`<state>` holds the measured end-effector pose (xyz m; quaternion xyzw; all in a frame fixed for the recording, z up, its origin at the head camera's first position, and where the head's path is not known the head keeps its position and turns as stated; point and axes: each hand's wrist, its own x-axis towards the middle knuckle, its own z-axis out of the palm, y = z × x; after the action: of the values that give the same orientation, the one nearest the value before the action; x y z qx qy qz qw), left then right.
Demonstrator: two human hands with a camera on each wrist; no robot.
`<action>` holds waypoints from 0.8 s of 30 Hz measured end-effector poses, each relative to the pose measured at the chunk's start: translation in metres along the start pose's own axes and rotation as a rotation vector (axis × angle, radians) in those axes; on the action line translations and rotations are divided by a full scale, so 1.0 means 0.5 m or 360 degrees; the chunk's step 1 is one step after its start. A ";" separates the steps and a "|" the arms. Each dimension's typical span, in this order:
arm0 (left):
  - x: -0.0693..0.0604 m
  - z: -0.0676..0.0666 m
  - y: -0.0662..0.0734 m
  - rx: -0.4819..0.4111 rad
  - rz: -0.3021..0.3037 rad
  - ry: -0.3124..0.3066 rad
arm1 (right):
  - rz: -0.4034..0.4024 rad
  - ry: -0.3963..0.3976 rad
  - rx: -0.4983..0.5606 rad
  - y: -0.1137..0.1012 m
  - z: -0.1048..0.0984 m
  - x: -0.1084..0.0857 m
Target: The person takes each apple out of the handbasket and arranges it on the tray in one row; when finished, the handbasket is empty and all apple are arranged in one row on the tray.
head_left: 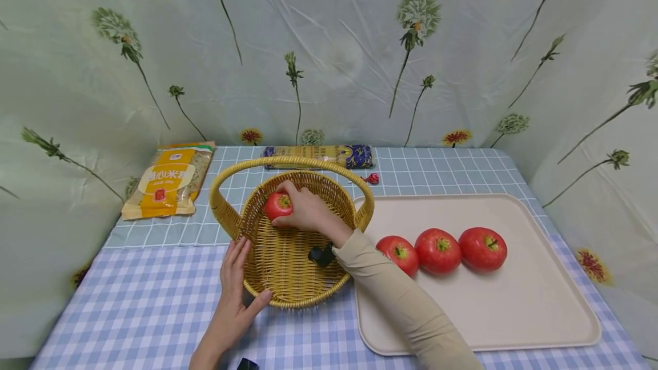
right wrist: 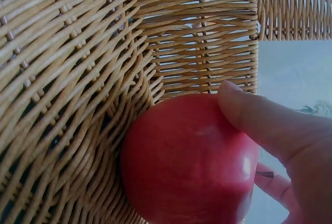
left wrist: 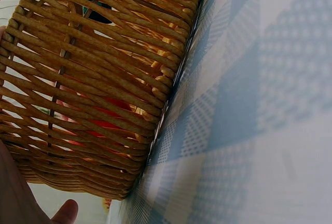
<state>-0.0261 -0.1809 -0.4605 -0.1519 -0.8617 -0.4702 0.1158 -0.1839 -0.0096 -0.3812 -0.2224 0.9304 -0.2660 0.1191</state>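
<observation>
A yellow woven basket (head_left: 280, 270) with an arched handle stands on the table. Inside it, at the far left, my right hand (head_left: 311, 211) holds a red apple (head_left: 276, 205) between thumb and fingers. In the right wrist view the apple (right wrist: 181, 156) lies against the wicker, its stem beside the fingers. My left hand (head_left: 233, 296) rests on the basket's near left rim, fingers stretched along the side and thumb spread at the front. Through the weave in the left wrist view, red shows low in the basket (left wrist: 104, 63).
To the right, a beige tray (head_left: 524, 307) bears a row of three red apples (head_left: 438, 251), one partly behind the right sleeve. A bag of grain (head_left: 172, 181) lies back left. Behind the basket are a long noodle-like packet (head_left: 319, 156) and a small red wrapped item (head_left: 372, 178).
</observation>
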 end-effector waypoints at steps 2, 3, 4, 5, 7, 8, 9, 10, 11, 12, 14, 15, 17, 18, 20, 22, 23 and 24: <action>0.000 0.000 -0.002 0.0003 0.0017 0.0005 | -0.0012 0.0000 0.0014 0.001 -0.001 -0.001; 0.000 0.000 -0.003 0.0004 0.0027 0.0007 | -0.0014 0.0000 0.0024 0.002 -0.002 -0.001; 0.000 0.000 -0.003 0.0003 0.0033 0.0010 | -0.0018 0.0000 0.0025 0.003 -0.002 -0.002; 0.000 0.000 -0.003 0.0003 0.0037 0.0012 | -0.0019 -0.0001 0.0025 0.003 -0.003 -0.002; 0.000 0.000 -0.003 0.0004 0.0041 0.0011 | -0.0019 -0.0005 0.0015 0.004 -0.004 -0.004; 0.001 0.000 -0.002 0.0003 0.0041 0.0011 | -0.0018 -0.0007 0.0007 0.004 -0.004 -0.005; 0.001 0.000 -0.002 0.0002 0.0043 0.0011 | -0.0019 -0.0008 -0.0005 0.003 -0.005 -0.006; 0.001 -0.001 -0.001 0.0001 0.0041 0.0010 | -0.0021 -0.0010 -0.0021 0.003 -0.006 -0.007; 0.001 -0.001 -0.001 0.0001 0.0041 0.0009 | -0.0022 -0.0010 -0.0031 0.002 -0.006 -0.007; 0.002 -0.001 -0.001 0.0002 0.0044 0.0006 | -0.0025 -0.0008 -0.0043 0.002 -0.006 -0.008; 0.002 -0.002 0.000 0.0004 0.0042 0.0006 | -0.0029 -0.0004 -0.0059 0.001 -0.007 -0.008; 0.002 -0.002 0.000 0.0003 0.0042 0.0007 | -0.0030 -0.0001 -0.0061 0.001 -0.007 -0.010; 0.002 -0.002 -0.001 0.0006 0.0045 0.0009 | -0.0029 0.0006 -0.0058 0.001 -0.008 -0.011; 0.001 -0.001 -0.001 0.0006 0.0048 0.0009 | -0.0030 0.0008 -0.0058 0.001 -0.008 -0.012; 0.001 -0.001 -0.001 0.0005 0.0049 0.0013 | -0.0027 0.0014 -0.0055 0.001 -0.010 -0.015; 0.001 -0.001 -0.002 0.0007 0.0052 0.0013 | -0.0019 0.0019 -0.0048 0.002 -0.010 -0.017; 0.001 -0.001 -0.002 0.0008 0.0051 0.0013 | -0.0013 0.0018 -0.0044 0.003 -0.010 -0.018; 0.000 -0.001 -0.002 0.0009 0.0050 0.0013 | -0.0006 0.0018 -0.0035 0.003 -0.010 -0.020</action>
<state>-0.0265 -0.1818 -0.4609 -0.1633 -0.8600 -0.4666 0.1270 -0.1775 -0.0014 -0.3770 -0.2239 0.9335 -0.2572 0.1110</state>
